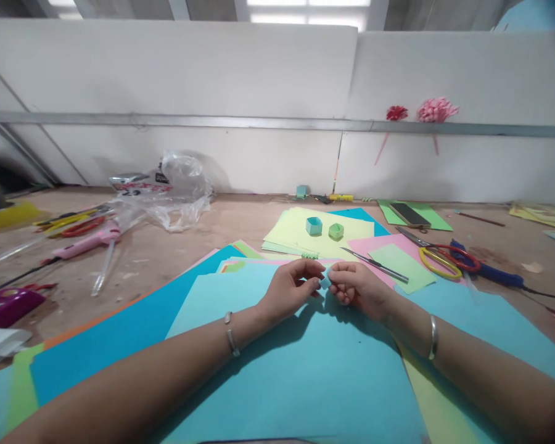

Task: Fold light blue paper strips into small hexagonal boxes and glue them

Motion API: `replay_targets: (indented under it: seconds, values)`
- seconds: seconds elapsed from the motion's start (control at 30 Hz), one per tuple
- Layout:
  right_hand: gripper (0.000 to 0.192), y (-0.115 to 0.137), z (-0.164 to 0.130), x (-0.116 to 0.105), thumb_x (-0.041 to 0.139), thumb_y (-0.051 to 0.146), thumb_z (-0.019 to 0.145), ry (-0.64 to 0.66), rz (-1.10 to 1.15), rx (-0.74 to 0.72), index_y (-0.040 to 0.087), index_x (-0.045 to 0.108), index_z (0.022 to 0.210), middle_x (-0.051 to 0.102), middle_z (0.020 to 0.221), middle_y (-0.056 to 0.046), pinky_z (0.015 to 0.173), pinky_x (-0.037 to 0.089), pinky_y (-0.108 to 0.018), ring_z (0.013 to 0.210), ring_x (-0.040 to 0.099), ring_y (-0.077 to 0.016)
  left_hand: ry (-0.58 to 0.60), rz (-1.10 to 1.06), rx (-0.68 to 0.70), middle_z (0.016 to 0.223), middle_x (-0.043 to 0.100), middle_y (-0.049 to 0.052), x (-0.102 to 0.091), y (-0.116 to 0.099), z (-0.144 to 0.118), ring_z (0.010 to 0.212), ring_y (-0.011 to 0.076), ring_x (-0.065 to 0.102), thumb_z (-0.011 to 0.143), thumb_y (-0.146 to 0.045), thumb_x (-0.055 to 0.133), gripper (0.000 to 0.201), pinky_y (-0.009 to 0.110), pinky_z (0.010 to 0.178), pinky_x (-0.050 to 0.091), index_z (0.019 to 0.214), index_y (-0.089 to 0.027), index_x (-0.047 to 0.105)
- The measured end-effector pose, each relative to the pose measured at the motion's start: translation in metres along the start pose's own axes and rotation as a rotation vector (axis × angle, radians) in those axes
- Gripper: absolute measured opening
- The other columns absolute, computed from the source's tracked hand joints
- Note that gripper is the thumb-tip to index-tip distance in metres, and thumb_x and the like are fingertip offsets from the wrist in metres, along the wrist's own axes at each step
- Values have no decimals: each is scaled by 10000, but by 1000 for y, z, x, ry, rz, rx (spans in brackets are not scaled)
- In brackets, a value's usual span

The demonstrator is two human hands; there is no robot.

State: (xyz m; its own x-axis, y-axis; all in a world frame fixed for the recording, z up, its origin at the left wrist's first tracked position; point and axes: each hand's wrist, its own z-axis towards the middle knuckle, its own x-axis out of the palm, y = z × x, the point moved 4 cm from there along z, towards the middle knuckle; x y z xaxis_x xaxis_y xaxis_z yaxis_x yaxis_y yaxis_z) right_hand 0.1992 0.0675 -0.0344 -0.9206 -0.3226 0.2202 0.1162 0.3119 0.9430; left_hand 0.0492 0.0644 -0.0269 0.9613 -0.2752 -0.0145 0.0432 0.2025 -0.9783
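Between my two hands, just above the light blue paper sheets (277, 370), is a small folded piece of light blue paper (325, 281). My left hand (295, 285) closes on its left side with thumb and fingertips. Thumb and forefinger of my right hand (358, 287) pinch its right side, the other fingers curled in. Much of the small piece is hidden by the fingertips. Beyond the hands, a light blue paper box (313, 226) and a green paper box (336, 232) stand on pale yellow sheets (287, 231).
Tweezers (374, 265) and red-and-yellow scissors (439, 256) lie to the right, beside a blue glue gun (490, 268). A phone (409, 214) rests on green paper. At left are a pink glue gun (87, 243) and a plastic bag (166, 191). A white wall (268, 160) stands behind.
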Motion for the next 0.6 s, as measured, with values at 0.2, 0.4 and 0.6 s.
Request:
replay_targets:
  seconds: [0.2, 0.4, 0.6]
  values:
    - [291, -1, -6, 8, 809, 309, 562, 91, -1, 44, 147, 574, 622, 571, 508, 12, 402, 300, -172, 408, 439, -45, -7, 160, 94, 708, 649, 5, -2, 0, -4, 543, 91, 587, 720, -169, 597, 112, 220, 513, 523, 795, -132, 672]
    - [361, -3, -5, 8, 847, 383, 576, 47, 19, -29, 151, 584, 660, 587, 554, 22, 436, 326, -173, 452, 467, -45, -15, 131, 126, 727, 628, 3, 0, 0, -4, 547, 89, 579, 710, -146, 580, 121, 214, 489, 523, 816, -134, 639]
    - [412, -3, -3, 5, 855, 435, 571, -2, 31, -55, 154, 580, 691, 584, 569, 27, 461, 339, -180, 478, 473, -48, -9, 77, 156, 791, 618, 13, 1, -1, -5, 645, 115, 608, 709, -146, 630, 189, 240, 533, 578, 898, -142, 634]
